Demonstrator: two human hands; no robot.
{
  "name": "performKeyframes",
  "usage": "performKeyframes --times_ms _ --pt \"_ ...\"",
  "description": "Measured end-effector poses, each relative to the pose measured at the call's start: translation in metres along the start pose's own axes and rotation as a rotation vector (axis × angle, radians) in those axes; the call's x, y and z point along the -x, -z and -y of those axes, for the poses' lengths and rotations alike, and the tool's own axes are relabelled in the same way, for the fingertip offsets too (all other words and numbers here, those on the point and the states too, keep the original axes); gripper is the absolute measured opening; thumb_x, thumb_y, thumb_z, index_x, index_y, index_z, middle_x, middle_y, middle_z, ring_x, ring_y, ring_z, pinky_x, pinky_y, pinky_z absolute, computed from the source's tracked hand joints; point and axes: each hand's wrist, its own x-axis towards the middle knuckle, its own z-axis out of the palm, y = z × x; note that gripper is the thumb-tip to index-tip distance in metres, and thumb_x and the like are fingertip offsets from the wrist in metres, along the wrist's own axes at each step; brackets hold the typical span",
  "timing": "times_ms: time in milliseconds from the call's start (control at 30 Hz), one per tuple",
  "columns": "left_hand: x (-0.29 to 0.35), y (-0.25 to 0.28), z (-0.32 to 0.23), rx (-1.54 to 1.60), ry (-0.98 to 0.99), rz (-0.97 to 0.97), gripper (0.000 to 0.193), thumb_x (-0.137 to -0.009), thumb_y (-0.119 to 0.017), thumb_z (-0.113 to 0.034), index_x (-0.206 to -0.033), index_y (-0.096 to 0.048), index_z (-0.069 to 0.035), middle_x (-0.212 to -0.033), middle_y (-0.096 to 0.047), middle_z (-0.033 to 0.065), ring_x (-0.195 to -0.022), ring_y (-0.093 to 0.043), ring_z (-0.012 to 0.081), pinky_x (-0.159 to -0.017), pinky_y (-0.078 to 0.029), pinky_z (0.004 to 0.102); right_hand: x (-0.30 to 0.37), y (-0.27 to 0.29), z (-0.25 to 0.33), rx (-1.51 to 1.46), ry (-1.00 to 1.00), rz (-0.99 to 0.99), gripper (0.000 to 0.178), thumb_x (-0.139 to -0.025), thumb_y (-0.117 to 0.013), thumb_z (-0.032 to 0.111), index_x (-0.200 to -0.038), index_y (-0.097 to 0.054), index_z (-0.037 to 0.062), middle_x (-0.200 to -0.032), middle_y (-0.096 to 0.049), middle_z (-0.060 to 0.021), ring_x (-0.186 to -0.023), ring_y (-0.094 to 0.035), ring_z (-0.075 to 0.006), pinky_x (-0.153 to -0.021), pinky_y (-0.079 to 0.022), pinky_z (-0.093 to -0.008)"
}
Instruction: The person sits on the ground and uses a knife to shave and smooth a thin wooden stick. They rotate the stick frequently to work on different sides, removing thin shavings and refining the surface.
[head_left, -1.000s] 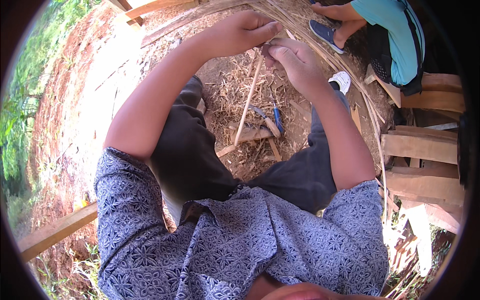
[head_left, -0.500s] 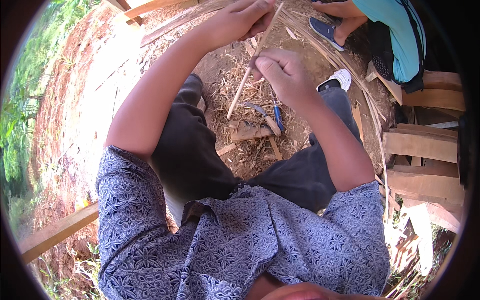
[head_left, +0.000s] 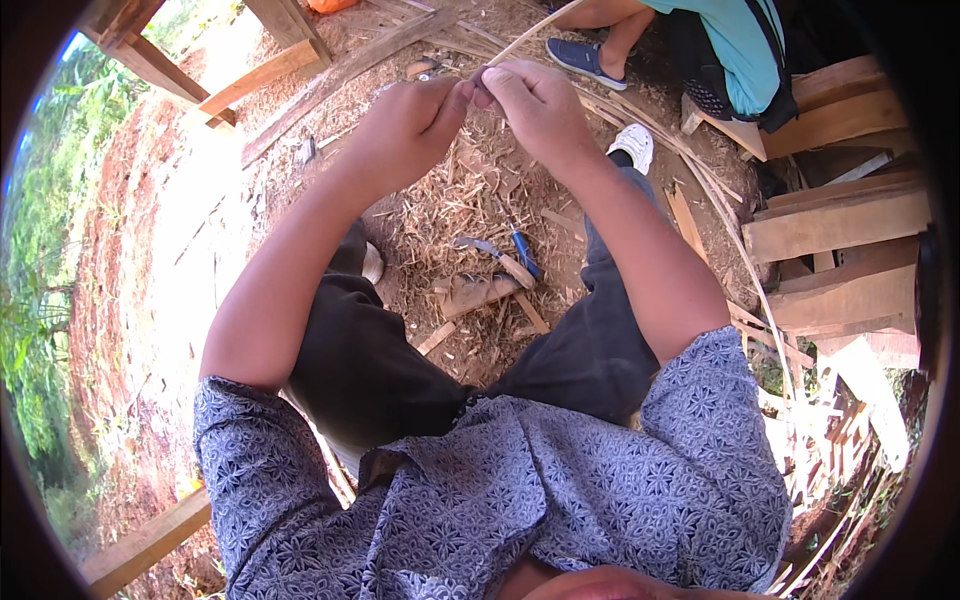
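My left hand (head_left: 422, 128) and my right hand (head_left: 535, 108) meet far out in front of me, both with fingers closed. A thin pale wooden stick (head_left: 533, 36) runs from between them up to the right, past the upper edge. My right fingers pinch it together with a small dark brown scrap (head_left: 482, 88), whose material I cannot make out. My left fingers close at the stick's near end, which they hide. Below, between my legs, lie a curved knife (head_left: 516, 269) with a wooden handle, a blue-handled tool (head_left: 524, 254) and a wooden block (head_left: 478, 296).
Wood shavings (head_left: 440, 215) cover the ground. Long thin strips (head_left: 690, 150) curve along the right. A person in a teal shirt (head_left: 745, 55) sits at the upper right, beside stacked planks (head_left: 840, 220). A timber frame (head_left: 265, 75) stands at the upper left.
My left hand has come down from the stick's upper part to meet my right hand. The stick's free end now points up right, away from me, instead of down toward the knife. The view has shifted.
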Motion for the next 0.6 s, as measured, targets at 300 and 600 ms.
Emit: performKeyframes --times_ms 300,600 --pt "-0.005 -0.014 -0.018 0.067 0.066 -0.099 0.039 -0.101 -0.045 -0.027 -0.077 -0.057 0.001 -0.059 -0.054 0.0195 -0.056 -0.055 0.0366 -0.056 -0.041 0.0461 0.002 0.01 0.005 -0.004 -0.037 0.06 0.028 -0.094 -0.05 0.022 -0.085 -0.066 -0.0001 -0.075 -0.06 -0.0001 -0.066 -0.051 -0.0072 -0.062 -0.041 -0.0249" --pt "-0.026 -0.025 -0.022 0.148 0.223 -0.069 0.046 -0.103 -0.043 -0.038 -0.077 -0.052 0.0 -0.058 -0.044 0.0074 -0.056 -0.044 0.0177 -0.057 -0.037 0.0378 -0.042 0.02 -0.015 -0.207 -0.275 -0.316 0.03 -0.083 -0.053 0.022 -0.059 -0.053 0.0037 -0.054 -0.043 0.0012 -0.051 -0.038 -0.0087 -0.05 -0.029 -0.0305"
